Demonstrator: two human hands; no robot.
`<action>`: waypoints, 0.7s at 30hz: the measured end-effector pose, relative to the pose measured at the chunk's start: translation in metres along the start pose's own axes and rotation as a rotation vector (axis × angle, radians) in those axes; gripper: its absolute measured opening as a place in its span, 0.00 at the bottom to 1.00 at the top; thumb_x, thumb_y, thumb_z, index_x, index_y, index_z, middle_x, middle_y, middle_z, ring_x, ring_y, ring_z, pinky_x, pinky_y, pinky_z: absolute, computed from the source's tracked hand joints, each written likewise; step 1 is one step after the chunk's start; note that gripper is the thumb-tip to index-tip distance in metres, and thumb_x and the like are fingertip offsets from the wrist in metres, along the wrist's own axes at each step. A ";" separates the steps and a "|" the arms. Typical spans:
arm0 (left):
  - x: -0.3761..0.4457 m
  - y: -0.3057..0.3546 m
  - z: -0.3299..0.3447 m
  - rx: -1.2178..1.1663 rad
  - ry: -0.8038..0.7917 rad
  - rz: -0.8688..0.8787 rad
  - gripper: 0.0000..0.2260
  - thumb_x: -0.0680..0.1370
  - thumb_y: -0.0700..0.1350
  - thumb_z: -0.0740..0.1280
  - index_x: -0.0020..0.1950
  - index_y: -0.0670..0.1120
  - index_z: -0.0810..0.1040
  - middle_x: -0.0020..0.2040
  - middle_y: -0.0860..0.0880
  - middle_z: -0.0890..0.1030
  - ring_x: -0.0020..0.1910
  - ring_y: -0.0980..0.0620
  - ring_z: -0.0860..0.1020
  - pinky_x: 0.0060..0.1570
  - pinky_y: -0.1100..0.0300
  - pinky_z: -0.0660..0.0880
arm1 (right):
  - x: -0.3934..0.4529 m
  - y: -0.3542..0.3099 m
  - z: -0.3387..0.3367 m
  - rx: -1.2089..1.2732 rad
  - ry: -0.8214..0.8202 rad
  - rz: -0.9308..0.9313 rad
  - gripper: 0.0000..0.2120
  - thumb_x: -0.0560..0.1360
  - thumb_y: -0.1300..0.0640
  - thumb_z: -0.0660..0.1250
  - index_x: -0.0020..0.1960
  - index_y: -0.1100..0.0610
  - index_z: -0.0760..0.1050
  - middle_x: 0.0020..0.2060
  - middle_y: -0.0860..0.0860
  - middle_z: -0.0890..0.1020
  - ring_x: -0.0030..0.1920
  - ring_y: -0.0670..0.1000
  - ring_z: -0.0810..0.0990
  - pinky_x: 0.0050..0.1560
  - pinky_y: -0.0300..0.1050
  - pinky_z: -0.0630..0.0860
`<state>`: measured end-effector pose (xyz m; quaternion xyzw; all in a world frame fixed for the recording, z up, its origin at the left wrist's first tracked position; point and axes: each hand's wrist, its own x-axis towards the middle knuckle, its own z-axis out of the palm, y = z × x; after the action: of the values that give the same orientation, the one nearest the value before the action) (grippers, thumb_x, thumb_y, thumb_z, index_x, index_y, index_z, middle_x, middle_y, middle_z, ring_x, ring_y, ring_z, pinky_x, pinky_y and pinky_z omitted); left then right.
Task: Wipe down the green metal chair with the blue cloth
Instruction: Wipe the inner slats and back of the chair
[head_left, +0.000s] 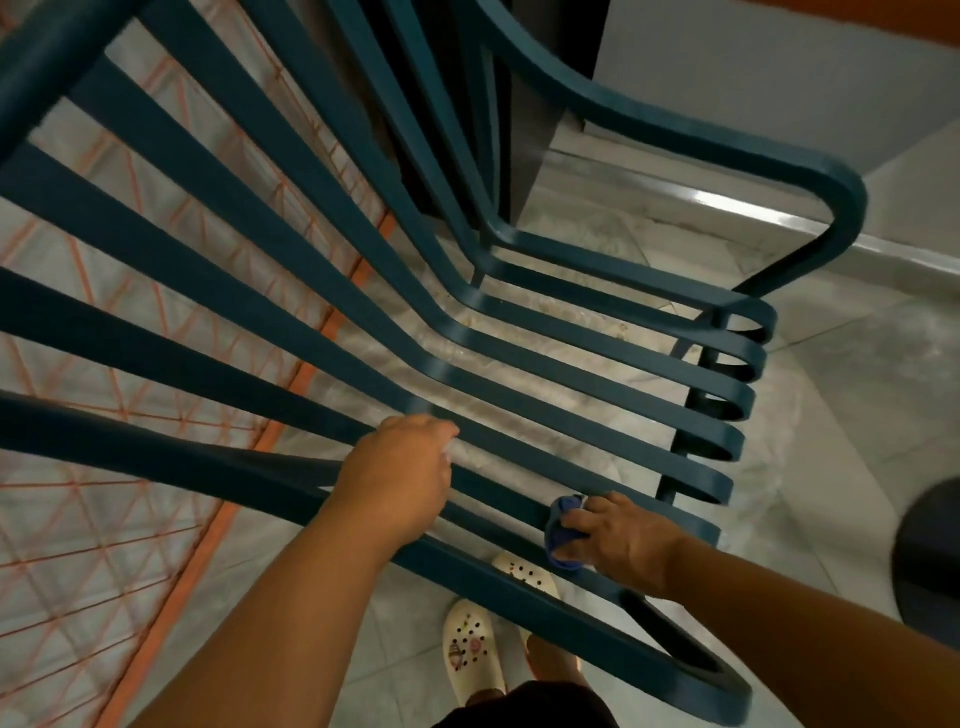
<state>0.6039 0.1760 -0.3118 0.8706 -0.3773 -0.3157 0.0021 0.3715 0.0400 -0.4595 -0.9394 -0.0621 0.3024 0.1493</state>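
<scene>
The cloth (563, 530) was bunched in the curled right hand (618, 535) on a near seat slat of the chair (519, 332), w/ the left hand (400, 478) gripping another slat, so long strokes along each slat were probably best.

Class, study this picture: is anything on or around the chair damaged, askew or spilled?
Nothing stands out. The green chair has even, unbent slats; the left hand grips one slat while the right hand holds the blue cloth against another.
</scene>
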 end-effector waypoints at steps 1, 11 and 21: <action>-0.001 0.001 0.001 0.001 -0.014 -0.005 0.17 0.80 0.48 0.61 0.69 0.56 0.68 0.67 0.51 0.72 0.61 0.48 0.73 0.57 0.53 0.75 | -0.008 0.002 0.002 0.013 -0.004 0.005 0.36 0.69 0.61 0.74 0.71 0.44 0.62 0.71 0.50 0.64 0.69 0.57 0.62 0.68 0.53 0.62; -0.004 0.003 0.008 0.011 -0.057 -0.006 0.18 0.80 0.47 0.60 0.70 0.55 0.68 0.70 0.52 0.70 0.64 0.50 0.71 0.61 0.54 0.71 | -0.083 0.013 0.031 0.167 -0.001 0.202 0.32 0.73 0.61 0.70 0.70 0.40 0.64 0.71 0.43 0.64 0.69 0.51 0.61 0.67 0.43 0.64; 0.005 0.003 0.010 0.053 -0.048 -0.008 0.17 0.80 0.47 0.60 0.69 0.56 0.68 0.68 0.53 0.71 0.63 0.49 0.71 0.60 0.54 0.71 | -0.151 0.034 0.035 0.215 0.091 0.532 0.28 0.70 0.51 0.72 0.67 0.39 0.68 0.61 0.47 0.74 0.54 0.45 0.73 0.56 0.39 0.72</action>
<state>0.5993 0.1734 -0.3215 0.8640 -0.3822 -0.3263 -0.0310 0.2300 -0.0146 -0.4142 -0.9141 0.2254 0.2932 0.1661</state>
